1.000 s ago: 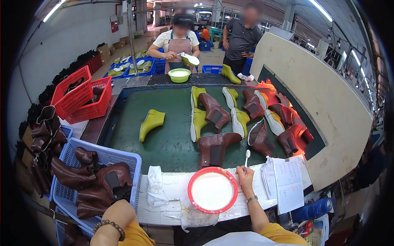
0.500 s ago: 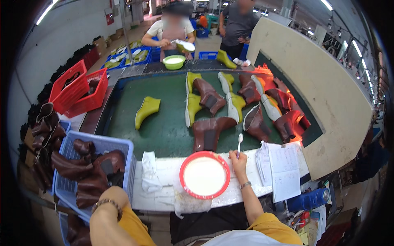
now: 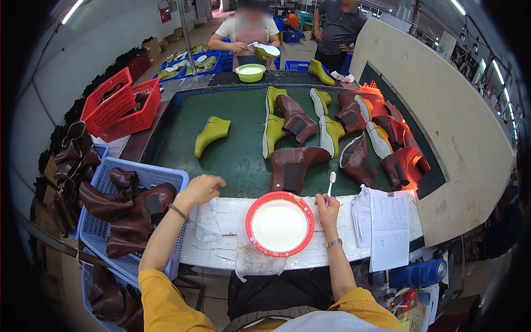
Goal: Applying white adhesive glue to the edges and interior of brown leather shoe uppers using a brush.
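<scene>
My right hand is closed round the handle of a toothbrush, its white bristle end pointing up. Just left of that hand stands a red-rimmed bowl of white liquid on the white ledge. My left hand is empty, fingers stretched out and thumb apart, above a white cloth beside the blue basket. Beyond the bowl, a brown ankle boot lies on its side on the green belt. A lone yellow-green shoe piece sits farther left.
At my left, a blue basket holds several brown boots. Red crates stand behind it. More boots and yellow-green pieces line the belt toward a glowing opening at right. Papers lie right of my hand. Across the belt a co-worker brushes a piece.
My left hand has come up out of the blue basket area, moving right and forward to the ledge, empty. My right hand still grips the toothbrush. The view has shifted slightly.
</scene>
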The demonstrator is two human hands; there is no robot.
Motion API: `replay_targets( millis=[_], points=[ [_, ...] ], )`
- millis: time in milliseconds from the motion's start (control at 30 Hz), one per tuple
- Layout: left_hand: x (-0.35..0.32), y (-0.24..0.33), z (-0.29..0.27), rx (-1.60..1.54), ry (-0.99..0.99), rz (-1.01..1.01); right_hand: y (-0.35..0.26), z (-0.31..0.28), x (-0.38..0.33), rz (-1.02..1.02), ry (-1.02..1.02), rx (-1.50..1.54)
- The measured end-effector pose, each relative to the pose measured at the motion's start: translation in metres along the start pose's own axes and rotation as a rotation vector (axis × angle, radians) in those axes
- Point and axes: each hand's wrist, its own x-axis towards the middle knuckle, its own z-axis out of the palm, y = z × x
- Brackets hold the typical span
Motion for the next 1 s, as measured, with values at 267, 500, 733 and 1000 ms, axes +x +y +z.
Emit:
replay_targets(
  millis=[267, 500, 733, 1000],
  points=[
    [0.007, 0.009, -0.004, -0.09, -0.18, -0.139, 0.004, -0.007, -0.001, 0.002, 0.004, -0.022],
    [0.008, 0.004, 0.005, -0.087, -0.198, -0.105, 0.004, -0.009, -0.001, 0.012, 0.001, -0.041],
    [0.004, 0.0, 0.01, -0.043, -0.192, -0.127, 0.003, -0.004, -0.003, 0.017, -0.015, -0.018],
    [0.01, 0.0, 0.007, -0.016, -0.184, -0.099, -0.001, -0.002, -0.001, 0.007, 0.023, -0.029]
  ],
)
